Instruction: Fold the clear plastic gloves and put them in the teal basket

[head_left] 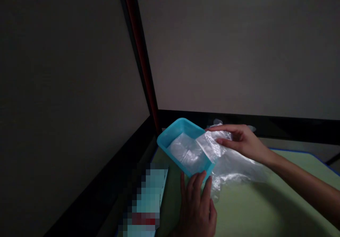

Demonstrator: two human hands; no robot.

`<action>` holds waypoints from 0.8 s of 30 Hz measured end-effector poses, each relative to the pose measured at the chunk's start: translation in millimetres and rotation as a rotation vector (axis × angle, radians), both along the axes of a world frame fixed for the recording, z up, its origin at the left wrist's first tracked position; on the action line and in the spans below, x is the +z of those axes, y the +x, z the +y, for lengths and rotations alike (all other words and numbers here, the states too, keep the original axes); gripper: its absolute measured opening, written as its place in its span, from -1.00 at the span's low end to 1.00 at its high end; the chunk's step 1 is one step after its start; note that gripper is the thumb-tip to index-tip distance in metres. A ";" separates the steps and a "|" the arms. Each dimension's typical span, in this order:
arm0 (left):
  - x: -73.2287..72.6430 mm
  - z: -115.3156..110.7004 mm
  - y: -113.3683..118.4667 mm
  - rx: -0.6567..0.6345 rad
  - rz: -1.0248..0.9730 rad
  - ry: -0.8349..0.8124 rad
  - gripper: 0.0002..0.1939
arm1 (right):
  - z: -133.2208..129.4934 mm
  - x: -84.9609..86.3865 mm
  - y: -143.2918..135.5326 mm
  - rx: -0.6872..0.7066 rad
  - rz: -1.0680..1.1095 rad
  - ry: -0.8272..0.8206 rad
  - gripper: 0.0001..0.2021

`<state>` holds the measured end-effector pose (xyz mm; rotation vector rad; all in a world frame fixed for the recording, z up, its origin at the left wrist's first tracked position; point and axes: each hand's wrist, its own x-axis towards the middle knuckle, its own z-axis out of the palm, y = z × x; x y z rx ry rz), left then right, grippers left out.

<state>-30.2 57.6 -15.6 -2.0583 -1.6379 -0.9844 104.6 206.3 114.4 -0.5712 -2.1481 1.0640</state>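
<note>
A light-blue plastic tray [170, 154] rests at an angle on the green surface, with folded clear plastic bags [183, 148] lying inside it. My right hand [240, 141] pinches a clear plastic bag [211, 145] between thumb and fingers, over the tray's right end. More clear plastic [233, 169] spreads loosely beneath that hand, outside the tray. My left hand [198, 205] has its fingers stretched out and apart at the tray's near corner; the fingertips reach the rim, and whether they press on it I cannot tell.
A pale box-like item [150, 194], partly pixelated, lies left of my left hand on the green mat [287, 180]. Grey wall panels [239, 52] rise behind and to the left, meeting at a dark red corner post [143, 60].
</note>
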 end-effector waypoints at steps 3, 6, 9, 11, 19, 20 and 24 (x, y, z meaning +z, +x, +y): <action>-0.1 0.8 1.1 -0.004 -0.007 -0.004 -0.53 | 15.2 3.3 -21.6 0.089 -0.082 0.056 -0.74; 0.5 2.2 3.5 0.000 -0.044 0.038 -0.55 | 30.9 3.5 -38.2 0.170 -0.205 0.142 -0.69; -0.3 3.2 6.1 -0.003 -0.048 0.058 -0.56 | 42.2 3.7 -50.8 0.178 -0.286 0.230 -0.60; -2.2 3.8 7.6 0.005 -0.059 0.049 -0.55 | 45.9 3.5 -57.6 0.157 -0.288 0.253 -0.57; -4.2 5.1 8.3 -0.009 -0.074 0.074 -0.56 | 46.9 -6.2 -68.7 0.201 -0.151 0.031 -0.57; -2.5 4.8 7.9 -0.013 -0.065 0.074 -0.56 | 46.5 -7.0 -68.6 0.205 -0.150 0.011 -0.56; 2.9 4.0 7.4 -0.023 -0.058 0.073 -0.57 | 44.4 -8.9 -67.5 0.214 -0.157 -0.024 -0.59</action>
